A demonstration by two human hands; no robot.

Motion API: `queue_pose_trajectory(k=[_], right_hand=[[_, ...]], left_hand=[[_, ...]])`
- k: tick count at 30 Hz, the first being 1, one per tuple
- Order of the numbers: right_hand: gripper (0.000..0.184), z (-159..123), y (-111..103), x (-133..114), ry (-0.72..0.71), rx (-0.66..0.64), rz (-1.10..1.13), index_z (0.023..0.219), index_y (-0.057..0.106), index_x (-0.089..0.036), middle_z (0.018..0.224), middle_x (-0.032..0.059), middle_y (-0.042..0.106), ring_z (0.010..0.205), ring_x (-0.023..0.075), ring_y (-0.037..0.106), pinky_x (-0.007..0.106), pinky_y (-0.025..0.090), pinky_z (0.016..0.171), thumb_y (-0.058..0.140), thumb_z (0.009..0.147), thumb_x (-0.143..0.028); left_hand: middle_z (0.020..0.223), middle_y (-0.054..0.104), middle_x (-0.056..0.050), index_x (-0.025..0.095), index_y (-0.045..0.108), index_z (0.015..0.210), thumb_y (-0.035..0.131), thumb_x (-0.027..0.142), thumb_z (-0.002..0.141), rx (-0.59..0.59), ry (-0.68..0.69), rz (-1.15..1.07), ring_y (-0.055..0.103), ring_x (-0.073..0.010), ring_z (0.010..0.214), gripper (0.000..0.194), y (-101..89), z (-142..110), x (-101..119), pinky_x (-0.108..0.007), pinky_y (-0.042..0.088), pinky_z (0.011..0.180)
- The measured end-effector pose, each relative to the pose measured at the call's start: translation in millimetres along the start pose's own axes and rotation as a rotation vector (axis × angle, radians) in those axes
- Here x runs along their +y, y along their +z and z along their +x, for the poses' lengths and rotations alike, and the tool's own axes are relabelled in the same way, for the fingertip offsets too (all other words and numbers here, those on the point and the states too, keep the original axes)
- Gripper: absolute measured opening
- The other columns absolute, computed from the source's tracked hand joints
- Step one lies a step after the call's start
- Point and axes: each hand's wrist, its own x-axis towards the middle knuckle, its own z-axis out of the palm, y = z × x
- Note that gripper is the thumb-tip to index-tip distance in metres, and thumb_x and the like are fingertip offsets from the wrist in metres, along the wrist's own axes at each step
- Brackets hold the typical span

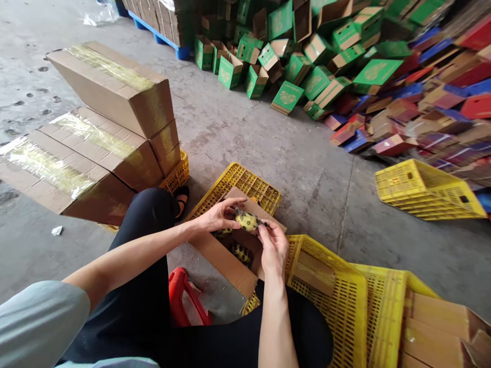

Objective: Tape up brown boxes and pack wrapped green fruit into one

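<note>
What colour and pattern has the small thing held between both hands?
The small turtle is yellow with dark blotches, seen best in the head view.

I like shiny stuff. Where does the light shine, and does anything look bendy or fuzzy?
Head view: glare shines on the tape of the stacked cartons; the heap of green boxes curves and stretches toward the corner; the left hand, right hand and small spotted turtle look sharp.

Even, diffuse daylight fills the scene; shadows are soft and short, densest beneath the stacked cartons (pixel 111 128). Glare streaks the clear tape (pixel 95 135) on their tops, and the concrete floor (pixel 268 148) shows a faint sheen. Wide-angle distortion bows lines and stretches forms toward the corners. The centre is sharp; the pile of coloured boxes (pixel 383 76) at upper right is slightly smeared.
</note>
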Motion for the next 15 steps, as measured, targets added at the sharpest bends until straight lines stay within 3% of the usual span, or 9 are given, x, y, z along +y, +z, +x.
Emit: queue_pose_trajectory(k=[6, 10, 12, 15], right_hand=[[0.028, 0.2, -3.6, 3.9, -0.098, 0.044, 0.036, 0.098, 0.073, -0.022, 0.105, 0.0046, 0.077, 0.104, 0.0237, 0.071, 0.042, 0.053, 0.101, 0.084, 0.08, -0.041], [0.023, -2.1, -2.1, -1.1, -0.117, -0.012, 0.054, 0.096, 0.072, -0.024, 0.111, 0.0049, 0.077, 0.112, 0.0243, 0.07, 0.044, 0.05, 0.108, 0.082, 0.082, -0.038], [0.022, -3.6, -0.3, -6.0, -0.12, -0.078, 0.067, 0.101, 0.072, -0.025, 0.12, 0.0055, 0.076, 0.119, 0.0255, 0.068, 0.046, 0.048, 0.112, 0.079, 0.085, -0.038], [0.038, -5.4, 2.9, -12.7, -0.126, -0.201, 0.061, 0.128, 0.067, -0.029, 0.141, 0.0066, 0.067, 0.138, 0.0275, 0.057, 0.049, 0.043, 0.118, 0.071, 0.091, -0.04]], left_hand=[[0.127, 0.071, -0.013, 0.015, 0.064, 0.136, 0.093, 0.045, 0.073, -0.064, -0.141, -0.194, 0.069, -0.0248, 0.113, 0.076, 3.9, 2.7, -5.4, -0.04, 0.049, 0.104], [0.124, 0.073, -0.013, 0.015, 0.065, 0.134, 0.093, 0.045, 0.073, -0.072, -0.16, -0.231, 0.071, -0.0242, 0.108, 0.073, 4.5, 1.9, -2.8, -0.038, 0.053, 0.097], [0.12, 0.074, -0.013, 0.014, 0.066, 0.131, 0.095, 0.044, 0.071, -0.058, -0.156, -0.215, 0.072, -0.0237, 0.105, 0.072, 4.0, 1.0, -0.7, -0.037, 0.054, 0.095], [0.116, 0.075, -0.012, 0.015, 0.068, 0.128, 0.095, 0.044, 0.071, -0.033, -0.135, -0.176, 0.072, -0.0233, 0.103, 0.07, 3.0, -0.4, 1.5, -0.036, 0.054, 0.094]])
